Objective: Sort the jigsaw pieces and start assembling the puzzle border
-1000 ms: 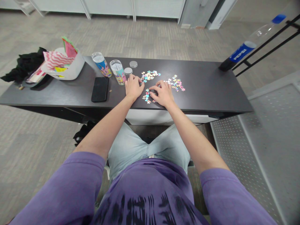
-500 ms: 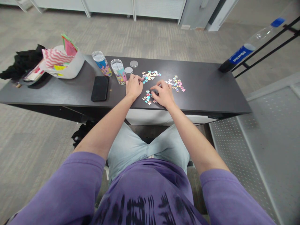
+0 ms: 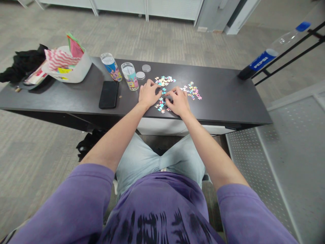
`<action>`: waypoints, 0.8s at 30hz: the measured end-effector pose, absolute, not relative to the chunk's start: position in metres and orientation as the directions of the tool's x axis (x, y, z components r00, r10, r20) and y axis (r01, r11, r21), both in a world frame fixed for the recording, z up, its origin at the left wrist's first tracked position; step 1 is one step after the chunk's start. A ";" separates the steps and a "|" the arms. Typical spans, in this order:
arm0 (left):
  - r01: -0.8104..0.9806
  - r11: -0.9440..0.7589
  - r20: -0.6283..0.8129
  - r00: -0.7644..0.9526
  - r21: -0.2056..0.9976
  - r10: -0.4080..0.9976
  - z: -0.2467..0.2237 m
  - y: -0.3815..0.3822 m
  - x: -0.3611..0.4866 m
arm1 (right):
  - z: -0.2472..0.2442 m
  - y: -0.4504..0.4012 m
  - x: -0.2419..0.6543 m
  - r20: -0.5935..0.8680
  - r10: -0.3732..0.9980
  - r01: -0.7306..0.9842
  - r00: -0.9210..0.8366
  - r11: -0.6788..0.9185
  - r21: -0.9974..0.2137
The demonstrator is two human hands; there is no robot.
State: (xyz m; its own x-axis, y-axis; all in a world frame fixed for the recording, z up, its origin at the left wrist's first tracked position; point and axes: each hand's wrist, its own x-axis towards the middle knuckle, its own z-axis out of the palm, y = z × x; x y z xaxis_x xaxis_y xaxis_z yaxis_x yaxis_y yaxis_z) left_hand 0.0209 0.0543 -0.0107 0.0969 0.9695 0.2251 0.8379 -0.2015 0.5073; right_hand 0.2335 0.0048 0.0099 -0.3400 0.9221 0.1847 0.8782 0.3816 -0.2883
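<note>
Small colourful jigsaw puzzle pieces lie on the dark tabletop in loose clusters: a far cluster [image 3: 166, 80], a right cluster [image 3: 193, 90] and a near cluster [image 3: 160, 107]. My left hand [image 3: 148, 93] rests left of them, fingertips reaching toward blue pieces [image 3: 164, 90] between my hands. Its thumb and index finger are apart. My right hand [image 3: 178, 101] is bent over the near cluster and covers part of it. A gap shows between its thumb and index finger, with no piece visible in it.
Left of my hands stand two printed clear canisters [image 3: 130, 77], with two silver lids [image 3: 146, 68] beside them. A black phone [image 3: 108, 95] lies nearer. A white basket [image 3: 83, 69] and black cloth [image 3: 24, 64] sit far left. A Pepsi bottle [image 3: 262, 60] stands at the right end.
My left hand has shifted right, its fingers stretching out toward the pieces. Blue pieces now show between my hands. My right hand has stayed nearly in place.
</note>
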 end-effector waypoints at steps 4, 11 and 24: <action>0.827 -0.202 0.221 0.097 0.525 0.970 -0.011 0.055 0.021 | 0.010 0.005 0.232 0.180 0.935 0.893 -0.305 0.347 -0.285; 0.841 -0.169 0.231 0.054 0.514 0.971 -0.013 0.056 0.024 | 0.005 0.014 0.233 0.118 0.925 0.869 -0.360 0.379 -0.318; 0.866 -0.154 0.229 0.047 0.476 0.972 -0.010 0.055 0.024 | 0.004 0.014 0.230 0.116 0.936 0.879 -0.332 0.352 -0.322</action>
